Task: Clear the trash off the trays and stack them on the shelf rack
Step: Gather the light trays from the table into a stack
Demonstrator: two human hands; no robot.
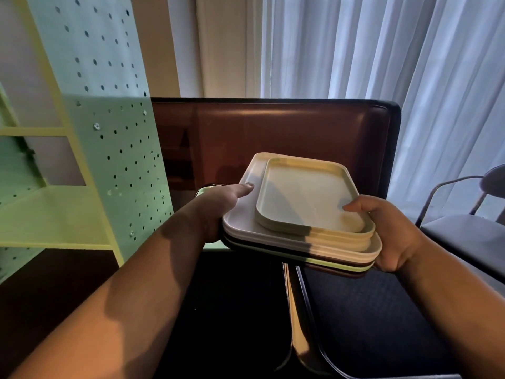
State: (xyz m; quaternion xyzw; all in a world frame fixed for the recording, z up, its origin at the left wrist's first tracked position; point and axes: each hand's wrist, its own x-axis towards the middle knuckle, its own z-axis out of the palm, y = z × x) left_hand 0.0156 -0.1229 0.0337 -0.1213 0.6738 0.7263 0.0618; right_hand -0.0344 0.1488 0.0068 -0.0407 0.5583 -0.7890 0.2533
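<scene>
While lifted clear, tray stack (300, 242) gripped between both hands (218, 206) at its edges.

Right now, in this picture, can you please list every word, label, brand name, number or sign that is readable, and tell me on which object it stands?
There are none that can be read.
Stack of trays held by the left hand and the right hand: plain surfaces, no print.
Pegboard side panel of the shelf rack: only holes and screws.
Dark trays below: no visible text.
</scene>
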